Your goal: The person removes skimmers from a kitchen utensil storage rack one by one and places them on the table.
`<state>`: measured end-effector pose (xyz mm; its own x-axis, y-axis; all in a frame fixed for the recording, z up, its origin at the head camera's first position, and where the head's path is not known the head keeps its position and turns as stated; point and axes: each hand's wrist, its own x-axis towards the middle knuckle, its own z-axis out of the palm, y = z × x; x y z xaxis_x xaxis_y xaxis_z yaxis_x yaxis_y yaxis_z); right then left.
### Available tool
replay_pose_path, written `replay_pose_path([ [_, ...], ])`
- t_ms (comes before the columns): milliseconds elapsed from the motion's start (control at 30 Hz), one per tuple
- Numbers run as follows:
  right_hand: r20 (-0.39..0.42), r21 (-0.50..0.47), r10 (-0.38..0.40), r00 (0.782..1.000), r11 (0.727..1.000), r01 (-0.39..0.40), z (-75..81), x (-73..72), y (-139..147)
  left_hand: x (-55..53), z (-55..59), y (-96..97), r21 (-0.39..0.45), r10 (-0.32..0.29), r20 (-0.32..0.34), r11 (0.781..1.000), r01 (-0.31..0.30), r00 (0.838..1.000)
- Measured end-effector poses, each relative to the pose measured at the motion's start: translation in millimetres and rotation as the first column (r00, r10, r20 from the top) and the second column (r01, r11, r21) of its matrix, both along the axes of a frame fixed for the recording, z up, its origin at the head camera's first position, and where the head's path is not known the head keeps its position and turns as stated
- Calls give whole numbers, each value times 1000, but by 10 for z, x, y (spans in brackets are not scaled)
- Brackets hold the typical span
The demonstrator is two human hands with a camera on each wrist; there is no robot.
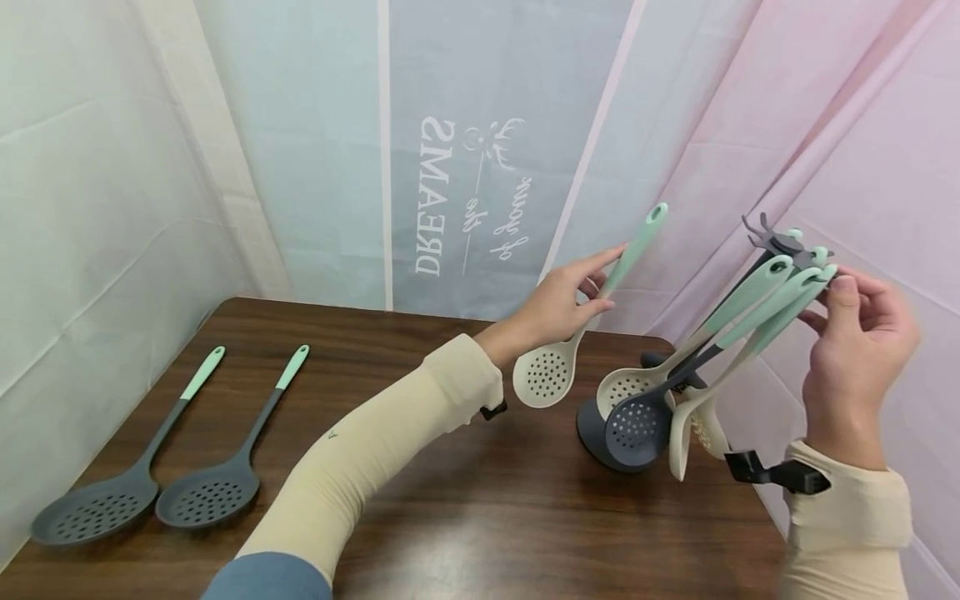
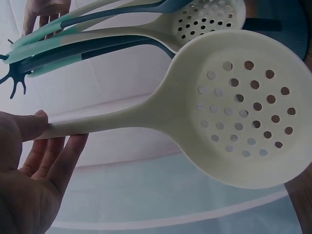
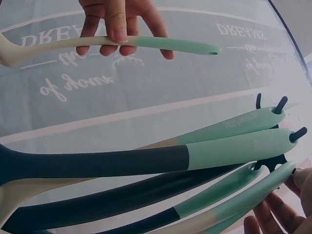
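Note:
My left hand (image 1: 558, 304) holds a cream skimmer (image 1: 577, 337) by its mint handle, thumb on one side and fingers on the other. Its round perforated head (image 2: 219, 168) points down, apart from the rack. At the right, a dark utensil rack (image 1: 787, 243) with hooks on top carries several mint-handled utensils. Among them hang another cream skimmer (image 1: 611, 383) and a dark grey skimmer (image 1: 637, 429). My right hand (image 1: 862, 342) pinches the handle end of a cream utensil (image 1: 678, 442) at the hooks; its head is edge-on, so its kind is unclear.
Two large dark grey skimmers, one far left (image 1: 97, 508) and one beside it (image 1: 210, 496), lie on the brown wooden table (image 1: 450, 517). A printed curtain (image 1: 315, 167) hangs behind the table, with fabric on both sides. The rack's round base (image 1: 588, 429) stands near the right edge.

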<state>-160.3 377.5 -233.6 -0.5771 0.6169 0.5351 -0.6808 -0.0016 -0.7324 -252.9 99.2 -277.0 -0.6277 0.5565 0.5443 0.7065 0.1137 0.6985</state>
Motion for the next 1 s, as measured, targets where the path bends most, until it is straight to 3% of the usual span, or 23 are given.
replay_pose_path([
  [200, 23, 18, -16, 1000, 1000, 15, -8, -3, -9, 32, -19, -111, -3, 21, 2, 1000, -21, 1000],
  [400, 75, 97, -42, 996, 995, 35, 36, -12, -50, 48, 15, -252, -10, 62, -12, 998, -62, 998],
  [667, 140, 104, -4, 990, 995, -11, 43, -13, -47, 85, 53, -434, -11, 81, 18, 997, -81, 997],
  [1000, 122, 87, 30, 992, 995, -41, 41, -21, -52, 125, 48, -680, 29, 109, 50, 993, -110, 993],
])
